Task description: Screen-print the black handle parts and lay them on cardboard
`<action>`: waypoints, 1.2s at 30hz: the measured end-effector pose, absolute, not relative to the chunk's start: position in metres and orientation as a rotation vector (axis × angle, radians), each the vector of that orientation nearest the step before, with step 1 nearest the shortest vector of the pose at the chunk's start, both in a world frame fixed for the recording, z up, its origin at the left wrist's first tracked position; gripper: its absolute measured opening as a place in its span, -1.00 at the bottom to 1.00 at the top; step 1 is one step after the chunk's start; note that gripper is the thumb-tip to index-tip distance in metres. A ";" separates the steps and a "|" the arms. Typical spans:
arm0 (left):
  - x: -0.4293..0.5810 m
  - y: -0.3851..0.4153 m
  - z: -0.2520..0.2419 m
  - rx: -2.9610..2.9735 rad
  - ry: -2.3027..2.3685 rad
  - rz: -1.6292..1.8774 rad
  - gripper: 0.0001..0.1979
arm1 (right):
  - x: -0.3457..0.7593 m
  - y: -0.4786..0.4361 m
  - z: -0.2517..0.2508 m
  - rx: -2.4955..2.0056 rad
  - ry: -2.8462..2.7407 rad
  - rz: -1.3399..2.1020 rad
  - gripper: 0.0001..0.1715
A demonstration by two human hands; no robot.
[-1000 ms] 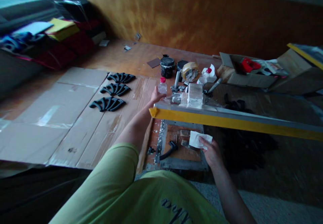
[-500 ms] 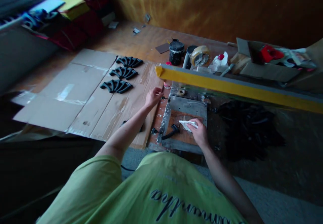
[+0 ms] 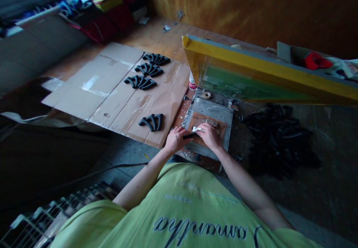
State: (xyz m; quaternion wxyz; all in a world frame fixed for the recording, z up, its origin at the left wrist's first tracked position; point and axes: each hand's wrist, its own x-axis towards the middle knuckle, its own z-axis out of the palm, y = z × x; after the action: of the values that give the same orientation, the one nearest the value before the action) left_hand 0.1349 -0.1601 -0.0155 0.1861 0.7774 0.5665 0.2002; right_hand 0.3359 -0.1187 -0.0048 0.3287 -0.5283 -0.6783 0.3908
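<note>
My left hand (image 3: 176,140) is closed on one end of a curved black handle-like part (image 3: 189,135) above the metal base plate (image 3: 228,128). Pinched in my right hand (image 3: 209,136) is a white cloth or tissue (image 3: 197,129), held against the part's other end. Brown board (image 3: 222,119) covers the middle of the plate, with a small block (image 3: 212,122) on it. Behind my hands, a yellow-taped screen frame (image 3: 237,59) with green mesh stands raised at a tilt.
Flattened cardboard (image 3: 117,106) on the left bears rows of black curved parts (image 3: 140,82) and a smaller group (image 3: 152,122) nearer me. A dark heap of similar parts (image 3: 282,140) lies right. A small bottle (image 3: 192,82) and a tape roll (image 3: 206,95) are behind the plate.
The screen frame has swung higher. My left hand has come back from beside the plate and taken hold of the black part; my right hand has brought the white cloth to it.
</note>
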 end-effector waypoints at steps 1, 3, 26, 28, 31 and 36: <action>0.137 -0.162 -0.017 2.207 1.594 0.537 -0.72 | 0.335 -0.116 -0.007 -1.395 -1.847 0.986 -0.91; 0.141 -0.164 -0.018 2.219 1.588 0.518 -0.77 | 0.333 -0.110 -0.010 -1.436 -1.952 0.937 -0.87; 0.145 -0.166 -0.027 2.192 1.593 0.589 -0.81 | 0.327 -0.081 0.011 -1.730 -2.152 0.630 -0.85; 0.146 -0.166 -0.027 2.194 1.602 0.579 -0.82 | 0.334 -0.088 0.012 -1.711 -2.144 0.693 -0.85; 0.147 -0.166 -0.028 2.209 1.604 0.559 -0.84 | 0.335 -0.096 0.008 -1.562 -2.295 0.716 -0.87; 0.149 -0.166 -0.032 2.161 1.621 0.633 -0.89 | 0.323 -0.089 0.000 -1.471 -2.354 0.616 -0.84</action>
State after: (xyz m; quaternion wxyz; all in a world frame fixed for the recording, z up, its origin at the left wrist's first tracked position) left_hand 0.1493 -0.1660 -0.0320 0.1823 0.7658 0.5745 0.2242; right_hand 0.3228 -0.0894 -0.0003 0.1485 -0.5116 -0.8188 0.2141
